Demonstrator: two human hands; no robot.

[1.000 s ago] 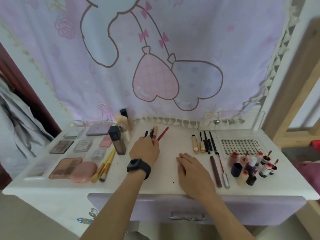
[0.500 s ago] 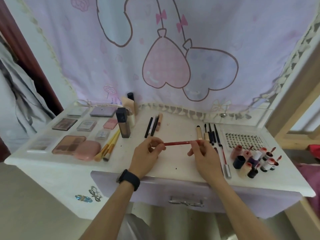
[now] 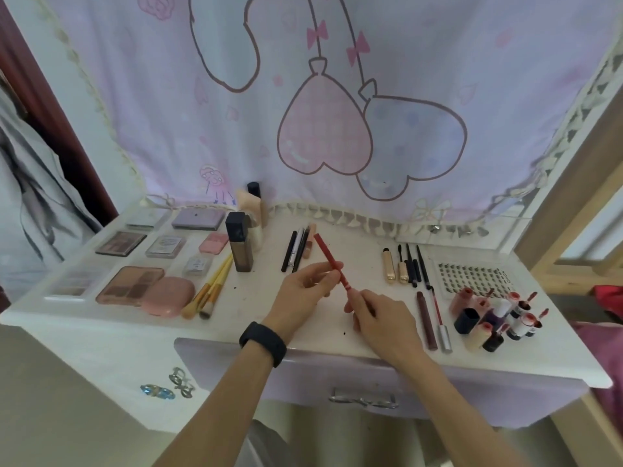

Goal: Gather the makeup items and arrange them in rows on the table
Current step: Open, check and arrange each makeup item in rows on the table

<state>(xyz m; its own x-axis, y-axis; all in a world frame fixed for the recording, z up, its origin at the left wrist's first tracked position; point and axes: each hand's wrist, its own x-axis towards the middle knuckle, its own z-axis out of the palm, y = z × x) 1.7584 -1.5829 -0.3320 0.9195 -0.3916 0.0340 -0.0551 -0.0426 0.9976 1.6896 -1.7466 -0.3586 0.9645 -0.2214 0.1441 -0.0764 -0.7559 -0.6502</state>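
Seen from the head, most of the task looks done: palettes sit in rows at the left of the table, and pens and mascaras lie side by side. The left hand and right hand both pinch a red pencil, tilted above the table's middle and not yet placed. The bottles at the right stand clustered.

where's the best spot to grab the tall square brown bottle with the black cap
Grip the tall square brown bottle on its flat brown sides, below the black cap, which might pull off. It stands upright, so come from its right, where the white table is bare; the yellow-handled brushes lie close on its left and a cream bottle stands close behind.
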